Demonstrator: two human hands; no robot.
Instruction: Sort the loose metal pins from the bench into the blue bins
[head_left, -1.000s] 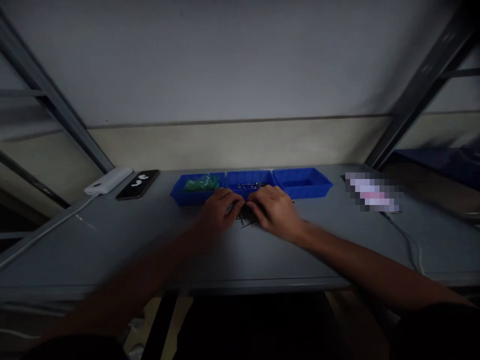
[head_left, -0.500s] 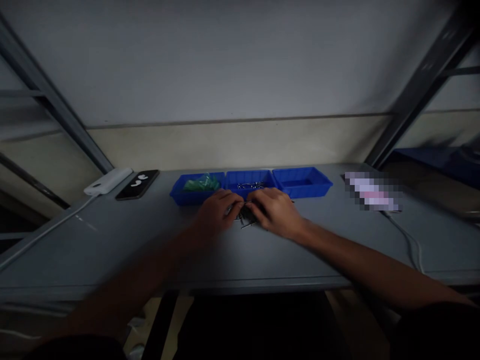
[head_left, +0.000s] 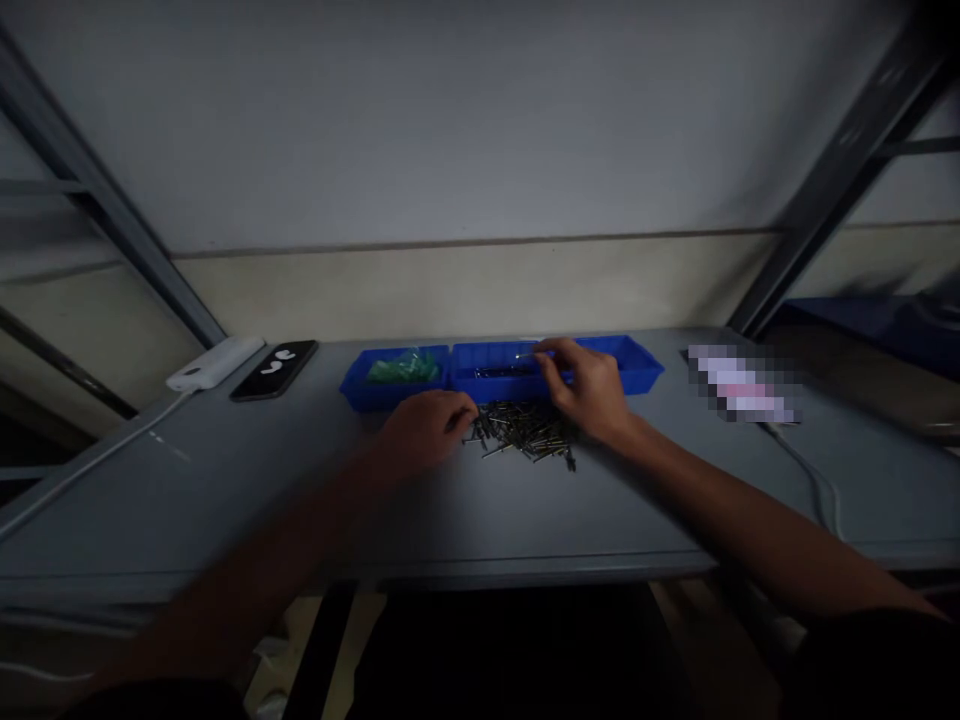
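Observation:
A loose pile of thin metal pins [head_left: 525,430], maybe screws or rivets, lies on the grey table in front of the blue bins. My right hand [head_left: 589,385] is over the front of the middle blue bin [head_left: 487,355], its thumb and forefinger pinching one thin metal pin [head_left: 523,356]. More such pins lie inside that bin. At the pile's left edge rests my left hand [head_left: 429,425], with fingers curled and tips pressed together; what they hold, if anything, is too small to make out.
The left blue bin [head_left: 356,390] contains green plastic bagging [head_left: 405,367]. The right blue bin [head_left: 637,375] is partly behind my right hand. A phone [head_left: 275,370] with white earbuds and a white power bank [head_left: 216,363] lie left; a blurred-out item [head_left: 742,383] with a cable lies right.
My right hand has moved up and right from the pile to the middle bin, with a pin in its fingertips. The pile is now uncovered. My left hand has shifted slightly left.

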